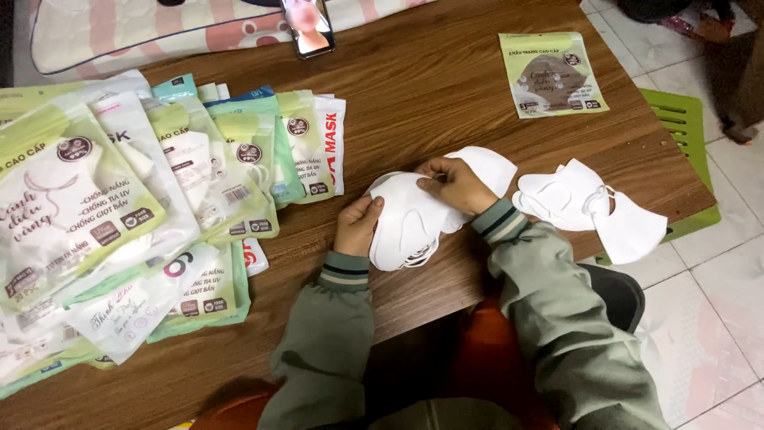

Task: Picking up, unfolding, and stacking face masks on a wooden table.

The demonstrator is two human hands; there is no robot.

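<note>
My left hand (357, 226) grips the left edge of a stack of white face masks (406, 219) lying on the brown wooden table (446, 87). Over the top of the same stack, my right hand (456, 185) presses down with its fingers curled on the mask fabric. Ear loops hang out below the stack. More white masks (593, 209) lie loose to the right, near the table's edge. Both arms wear grey-green sleeves with striped cuffs.
Several green and white mask packets (119, 207) are fanned out over the table's left half. A single packet (551, 74) lies at the far right. A phone (307, 27) rests at the far edge. A green plastic stool (683, 127) stands on the tiled floor.
</note>
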